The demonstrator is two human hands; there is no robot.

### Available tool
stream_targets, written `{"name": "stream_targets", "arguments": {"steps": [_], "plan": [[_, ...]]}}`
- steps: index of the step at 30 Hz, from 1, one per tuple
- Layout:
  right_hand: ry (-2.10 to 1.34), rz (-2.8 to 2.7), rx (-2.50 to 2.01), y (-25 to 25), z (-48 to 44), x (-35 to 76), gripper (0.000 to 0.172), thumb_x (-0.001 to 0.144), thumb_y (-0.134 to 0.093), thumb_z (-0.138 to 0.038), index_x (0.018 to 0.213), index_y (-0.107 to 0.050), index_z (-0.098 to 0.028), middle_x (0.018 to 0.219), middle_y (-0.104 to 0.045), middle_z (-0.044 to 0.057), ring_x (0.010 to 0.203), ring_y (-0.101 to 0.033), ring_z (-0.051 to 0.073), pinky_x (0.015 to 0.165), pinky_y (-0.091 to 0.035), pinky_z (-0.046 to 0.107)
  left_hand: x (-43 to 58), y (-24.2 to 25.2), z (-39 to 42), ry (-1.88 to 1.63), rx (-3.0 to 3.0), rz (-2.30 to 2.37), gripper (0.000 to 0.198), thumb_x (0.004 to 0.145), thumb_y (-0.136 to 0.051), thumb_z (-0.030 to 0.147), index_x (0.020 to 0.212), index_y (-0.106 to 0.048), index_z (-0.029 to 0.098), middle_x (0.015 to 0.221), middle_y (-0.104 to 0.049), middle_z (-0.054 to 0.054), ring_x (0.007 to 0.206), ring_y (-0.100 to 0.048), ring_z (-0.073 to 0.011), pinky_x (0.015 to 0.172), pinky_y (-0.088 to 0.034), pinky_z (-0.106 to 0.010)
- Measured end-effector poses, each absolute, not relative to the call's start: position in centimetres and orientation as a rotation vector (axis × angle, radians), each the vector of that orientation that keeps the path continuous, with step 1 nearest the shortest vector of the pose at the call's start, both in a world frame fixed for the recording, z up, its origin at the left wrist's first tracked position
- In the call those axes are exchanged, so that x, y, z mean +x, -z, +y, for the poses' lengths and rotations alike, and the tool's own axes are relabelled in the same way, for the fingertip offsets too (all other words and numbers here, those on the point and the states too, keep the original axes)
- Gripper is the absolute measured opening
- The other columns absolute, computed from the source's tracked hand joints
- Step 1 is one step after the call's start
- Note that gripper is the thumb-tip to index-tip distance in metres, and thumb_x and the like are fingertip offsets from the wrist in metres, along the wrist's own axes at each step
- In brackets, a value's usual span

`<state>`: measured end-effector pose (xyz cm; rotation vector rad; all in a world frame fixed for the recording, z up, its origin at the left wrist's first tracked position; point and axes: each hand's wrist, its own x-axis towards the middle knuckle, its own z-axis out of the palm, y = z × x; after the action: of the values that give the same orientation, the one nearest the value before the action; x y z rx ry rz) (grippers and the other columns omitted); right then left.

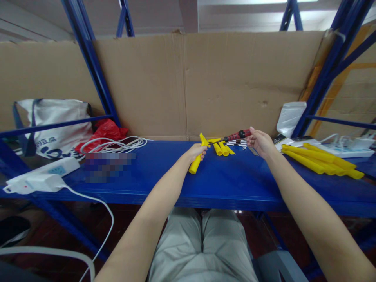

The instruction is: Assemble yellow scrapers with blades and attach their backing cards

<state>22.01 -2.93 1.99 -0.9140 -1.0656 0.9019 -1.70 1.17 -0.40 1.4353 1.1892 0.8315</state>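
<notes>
My left hand [196,151] is closed round a yellow plastic tube [197,161], held tilted above the blue shelf [223,184]. My right hand [260,141] grips a red-handled screwdriver [237,136] whose dark shaft points left, its tip at the upper end of the tube. Just behind the tube lie a few short yellow pieces [222,148] and some small metal parts [238,143]. Both forearms reach forward over my lap.
Several long yellow tubes [320,159] lie at the right beside a white power strip [343,150] and a white bag [290,117]. On the left sit another power strip [41,176], coiled white cable [117,145], a red bag [105,131] and a tote bag [53,125]. Cardboard [205,86] walls the back.
</notes>
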Motion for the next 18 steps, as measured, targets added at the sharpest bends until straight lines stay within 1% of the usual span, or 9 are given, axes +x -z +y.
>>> {"name": "stream_targets", "arguments": {"steps": [14, 18], "plan": [[-0.863, -1.091, -0.979, -1.85, -2.69, 22.12, 0.035, 0.072, -0.070, -0.044, 0.064, -0.046, -0.019, 0.051, -0.060, 0.000, 0.040, -0.051, 0.007, 0.040, -0.041, 0.018, -1.72, 0.37, 1.16, -0.823, 1.435, 1.198, 0.010, 0.084, -0.044, 0.008, 0.082, -0.049, 0.016, 0.046, -0.036, 0.010, 0.032, -0.034, -0.0039, 0.038, -0.028, -0.018], [-0.855, -1.083, -0.984, -1.78, -2.62, 22.06, 0.036, 0.068, -0.074, -0.042, 0.063, -0.046, -0.019, 0.048, -0.058, -0.001, 0.040, -0.050, 0.007, 0.040, -0.041, 0.017, -1.74, 0.46, 1.27, -0.828, 1.428, 1.198, 0.010, 0.083, -0.044, 0.008, 0.082, -0.049, 0.016, 0.046, -0.037, 0.010, 0.032, -0.034, -0.0042, 0.039, -0.029, -0.018]]}}
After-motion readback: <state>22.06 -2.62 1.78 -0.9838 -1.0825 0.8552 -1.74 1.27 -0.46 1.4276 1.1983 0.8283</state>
